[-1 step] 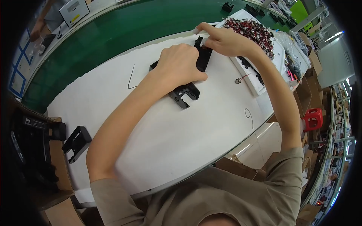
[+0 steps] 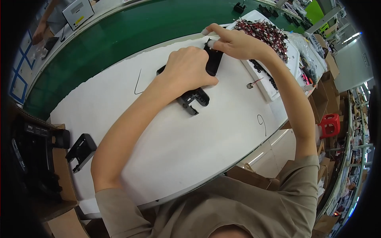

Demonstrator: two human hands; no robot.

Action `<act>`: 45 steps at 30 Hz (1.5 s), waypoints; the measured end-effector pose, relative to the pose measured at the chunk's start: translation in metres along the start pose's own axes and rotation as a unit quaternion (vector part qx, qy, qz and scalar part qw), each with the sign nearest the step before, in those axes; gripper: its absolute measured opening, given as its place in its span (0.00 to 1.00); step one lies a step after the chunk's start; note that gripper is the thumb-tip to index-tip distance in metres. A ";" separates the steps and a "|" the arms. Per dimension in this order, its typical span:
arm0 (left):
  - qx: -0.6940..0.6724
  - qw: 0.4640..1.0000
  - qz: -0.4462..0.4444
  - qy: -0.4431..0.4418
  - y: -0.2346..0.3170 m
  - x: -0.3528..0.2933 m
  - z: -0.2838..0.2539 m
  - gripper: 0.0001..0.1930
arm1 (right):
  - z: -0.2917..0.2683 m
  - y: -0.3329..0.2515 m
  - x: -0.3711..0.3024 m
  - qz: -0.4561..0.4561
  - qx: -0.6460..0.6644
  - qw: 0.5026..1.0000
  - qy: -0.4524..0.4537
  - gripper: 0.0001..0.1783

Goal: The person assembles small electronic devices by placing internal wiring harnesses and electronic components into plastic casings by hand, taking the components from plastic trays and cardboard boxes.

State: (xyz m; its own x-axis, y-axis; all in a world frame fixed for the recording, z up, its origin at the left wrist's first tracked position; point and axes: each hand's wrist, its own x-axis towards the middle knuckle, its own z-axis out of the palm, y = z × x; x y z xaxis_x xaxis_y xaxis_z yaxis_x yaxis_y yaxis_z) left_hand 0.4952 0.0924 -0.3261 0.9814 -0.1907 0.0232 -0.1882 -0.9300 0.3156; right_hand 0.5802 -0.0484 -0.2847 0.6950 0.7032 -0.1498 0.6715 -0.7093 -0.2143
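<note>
My left hand (image 2: 186, 67) is closed over a black plastic housing (image 2: 213, 62), pressing it against the white tabletop. Under that hand and forearm, a second black plastic part with a notched end (image 2: 193, 100) sticks out toward me; my hand hides where the two meet. My right hand (image 2: 240, 43) is at the housing's far end, with white covers on the thumb and index fingertips. Its thumb tip lies on or just over the housing's end, while the index finger stretches away from it. I see nothing gripped in that hand.
A white foam tray (image 2: 260, 85) holding small black parts and a heap of red-and-black wired pieces (image 2: 265, 33) stand at right. Nearby lies one wired piece (image 2: 250, 85). Another black housing (image 2: 82, 150) rests beside a carton (image 2: 66, 170) at left. Thin wires (image 2: 137, 83) lie on the table.
The right thumb tip has shifted slightly left across the housing's far end. My left hand and the parts beneath it stay almost where they were.
</note>
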 end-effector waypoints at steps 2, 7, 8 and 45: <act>-0.033 0.995 0.040 0.083 -0.003 0.001 0.005 0.16 | 0.007 0.008 0.001 -0.037 0.057 0.997 0.045 0.21; -0.015 0.998 0.026 0.047 0.001 0.004 -0.003 0.22 | 0.010 0.017 -0.003 -0.045 0.094 0.990 0.090 0.22; -0.012 1.000 0.007 0.010 0.003 0.004 -0.006 0.29 | 0.009 0.019 -0.005 -0.059 0.124 0.982 0.131 0.21; 0.116 0.963 0.045 -0.239 -0.049 0.106 -0.069 0.35 | 0.065 0.036 -0.127 -0.134 -0.052 0.961 0.238 0.13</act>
State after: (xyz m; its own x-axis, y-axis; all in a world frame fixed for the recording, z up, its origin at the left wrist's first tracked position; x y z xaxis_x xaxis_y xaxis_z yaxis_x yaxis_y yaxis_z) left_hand 0.6112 0.1398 -0.2738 0.8416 -0.3447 -0.4158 -0.3296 -0.9377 0.1102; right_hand 0.4994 -0.1608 -0.3359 0.5149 0.7776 0.3608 0.8480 -0.5237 -0.0817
